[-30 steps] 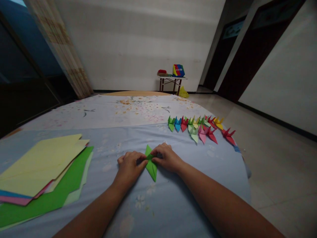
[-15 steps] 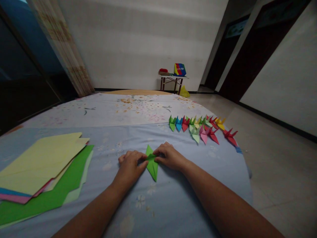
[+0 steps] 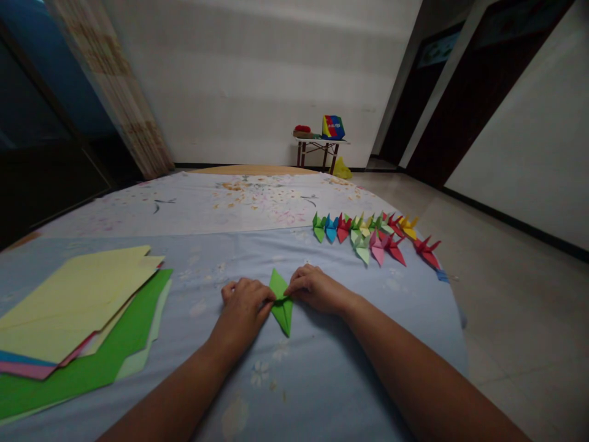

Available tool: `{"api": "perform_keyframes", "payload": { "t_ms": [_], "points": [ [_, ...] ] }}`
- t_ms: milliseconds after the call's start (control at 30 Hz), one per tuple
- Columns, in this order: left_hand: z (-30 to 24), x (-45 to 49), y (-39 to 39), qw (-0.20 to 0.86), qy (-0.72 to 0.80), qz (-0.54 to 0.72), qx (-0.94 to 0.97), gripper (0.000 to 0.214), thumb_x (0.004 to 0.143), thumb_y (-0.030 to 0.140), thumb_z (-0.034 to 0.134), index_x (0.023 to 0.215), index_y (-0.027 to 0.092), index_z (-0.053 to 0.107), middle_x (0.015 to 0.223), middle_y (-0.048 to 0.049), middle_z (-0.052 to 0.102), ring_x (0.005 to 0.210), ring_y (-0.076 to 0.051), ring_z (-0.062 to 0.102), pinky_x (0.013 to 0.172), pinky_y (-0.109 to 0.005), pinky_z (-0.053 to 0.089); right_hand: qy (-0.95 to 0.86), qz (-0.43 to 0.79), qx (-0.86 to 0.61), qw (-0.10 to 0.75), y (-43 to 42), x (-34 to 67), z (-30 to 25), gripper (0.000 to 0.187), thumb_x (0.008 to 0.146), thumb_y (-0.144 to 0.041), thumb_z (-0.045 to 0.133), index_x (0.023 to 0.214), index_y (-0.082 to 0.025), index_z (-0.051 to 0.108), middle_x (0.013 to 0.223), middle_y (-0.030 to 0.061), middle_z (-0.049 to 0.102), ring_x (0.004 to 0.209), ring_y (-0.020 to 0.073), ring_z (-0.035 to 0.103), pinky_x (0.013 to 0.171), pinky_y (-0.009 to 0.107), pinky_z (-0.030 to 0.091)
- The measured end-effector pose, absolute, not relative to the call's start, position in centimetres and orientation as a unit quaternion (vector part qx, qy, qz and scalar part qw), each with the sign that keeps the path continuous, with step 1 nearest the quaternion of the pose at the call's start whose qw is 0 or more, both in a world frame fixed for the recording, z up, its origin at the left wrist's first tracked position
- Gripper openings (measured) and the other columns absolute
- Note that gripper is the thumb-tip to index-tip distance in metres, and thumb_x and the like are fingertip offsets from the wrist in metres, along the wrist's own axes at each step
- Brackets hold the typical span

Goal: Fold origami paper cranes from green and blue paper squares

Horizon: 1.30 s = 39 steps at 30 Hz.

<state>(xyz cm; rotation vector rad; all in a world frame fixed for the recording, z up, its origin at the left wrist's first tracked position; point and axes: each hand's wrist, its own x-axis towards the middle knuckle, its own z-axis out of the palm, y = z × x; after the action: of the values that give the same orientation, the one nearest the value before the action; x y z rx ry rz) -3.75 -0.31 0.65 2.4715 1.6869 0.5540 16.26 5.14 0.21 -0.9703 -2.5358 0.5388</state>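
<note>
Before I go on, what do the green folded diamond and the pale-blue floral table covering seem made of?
Green folded diamond: apparently matte paper, given its crisp creases and sharp points.
Pale-blue floral table covering: probably matte cloth, judging by its soft wrinkles, though thin plastic can't be ruled out.

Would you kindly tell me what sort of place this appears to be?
Probably a room in a home, perhaps a living or dining room: a long patterned curtain hangs at the left, a dark door stands at the right, and a floral tablecloth is spread in front.
</note>
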Motion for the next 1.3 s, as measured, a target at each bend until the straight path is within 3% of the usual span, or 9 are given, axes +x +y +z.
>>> {"api": "perform_keyframes", "payload": {
  "t_ms": [267, 467, 633, 733, 967, 1300],
  "points": [
    [1.7, -3.6, -1.4, 0.025, 0.52, 0.141, 0.842, 0.017, 0.081, 0.017, 0.052, 0.083, 0.025, 0.067, 0.086, -0.0027, 0.064, 0.093, -0.023, 0.05, 0.089, -0.045, 0.022, -0.916, 0.158, -0.325, 0.176, 5.1, 16.5, -0.1, 0.017, 0.083, -0.022, 0.059, 0.093, -0.028, 0.07, 0.091, 0.0033, 0.063, 0.086, 0.0168, 0.052, 0.076, 0.03, 0.033],
    [2.0, -3.0, -2.2, 0.006, 0.532, 0.092, 0.842, 0.034, 0.081, 0.014, 0.048, 0.112, 0.025, 0.06, 0.093, -0.0049, 0.062, 0.099, -0.025, 0.049, 0.092, -0.046, 0.022, -0.924, 0.125, -0.33, 0.148, 3.8, 16.5, 1.3, 0.027, 0.081, -0.017, 0.056, 0.103, -0.029, 0.067, 0.094, 0.0045, 0.062, 0.089, 0.0181, 0.049, 0.077, 0.033, 0.03],
    [2.3, -2.3, -2.6, 0.0, 0.541, 0.033, 0.84, 0.036, 0.083, 0.015, 0.045, 0.115, 0.024, 0.058, 0.098, -0.0075, 0.061, 0.1, -0.027, 0.049, 0.091, -0.047, 0.024, -0.928, 0.121, -0.328, 0.125, 3.0, 16.6, 1.8, 0.041, 0.076, -0.017, 0.059, 0.114, -0.031, 0.06, 0.101, 0.0059, 0.059, 0.092, 0.0195, 0.048, 0.08, 0.034, 0.029],
    [2.4, -2.0, -2.7, -0.007, 0.544, 0.022, 0.839, 0.037, 0.085, 0.014, 0.042, 0.118, 0.024, 0.056, 0.098, -0.0083, 0.06, 0.099, -0.026, 0.049, 0.09, -0.047, 0.025, -0.928, 0.104, -0.343, 0.104, 2.8, 16.2, 2.0, 0.036, 0.079, -0.018, 0.057, 0.111, -0.033, 0.062, 0.1, 0.0063, 0.058, 0.092, 0.0206, 0.047, 0.079, 0.036, 0.028],
    [2.0, -2.2, -3.0, -0.03, 0.537, 0.031, 0.842, 0.038, 0.086, 0.013, 0.039, 0.118, 0.024, 0.056, 0.099, -0.0089, 0.06, 0.101, -0.027, 0.049, 0.091, -0.048, 0.025, -0.922, 0.09, -0.364, 0.094, 2.7, 16.2, 2.0, 0.032, 0.083, -0.022, 0.054, 0.111, -0.035, 0.063, 0.101, 0.0064, 0.059, 0.092, 0.021, 0.046, 0.077, 0.035, 0.027],
    [3.1, -3.1, -2.5, 0.01, 0.538, 0.055, 0.841, 0.03, 0.076, 0.012, 0.046, 0.095, 0.022, 0.067, 0.094, -0.0082, 0.062, 0.098, -0.027, 0.049, 0.089, -0.048, 0.025, -0.919, 0.109, -0.367, 0.091, 3.0, 16.6, 2.1, 0.026, 0.08, -0.021, 0.057, 0.103, -0.031, 0.067, 0.1, 0.0059, 0.059, 0.092, 0.0201, 0.047, 0.074, 0.031, 0.031]
  ]
}}
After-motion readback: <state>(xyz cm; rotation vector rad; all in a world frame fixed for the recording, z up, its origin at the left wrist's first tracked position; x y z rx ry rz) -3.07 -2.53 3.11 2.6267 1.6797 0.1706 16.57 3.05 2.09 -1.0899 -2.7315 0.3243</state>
